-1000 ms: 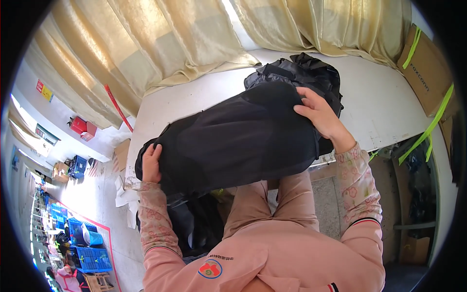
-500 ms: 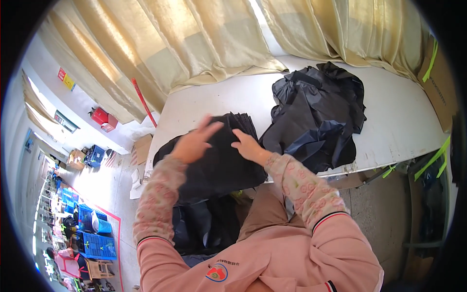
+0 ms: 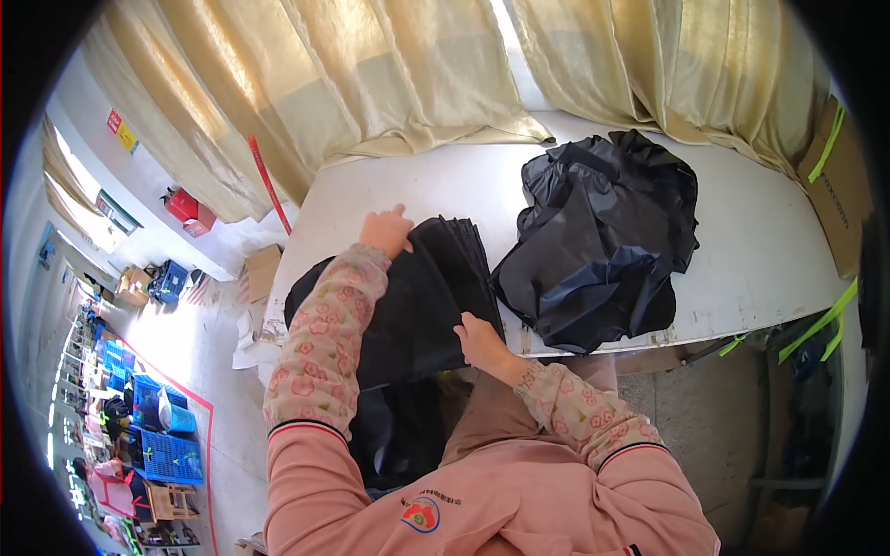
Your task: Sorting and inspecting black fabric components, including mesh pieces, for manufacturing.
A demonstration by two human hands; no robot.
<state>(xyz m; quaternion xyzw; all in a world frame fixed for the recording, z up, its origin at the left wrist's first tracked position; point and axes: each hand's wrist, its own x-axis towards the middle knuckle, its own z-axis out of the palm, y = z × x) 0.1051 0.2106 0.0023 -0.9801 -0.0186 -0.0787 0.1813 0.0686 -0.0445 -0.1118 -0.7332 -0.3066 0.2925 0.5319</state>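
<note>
We found bare white table open to the right of the crumpled black heap and along the far edge below the curtains. Between that heap and the folded black stack only a narrow gap stayed free. Our left hand and right hand blocked the stack's far and near edges
</note>
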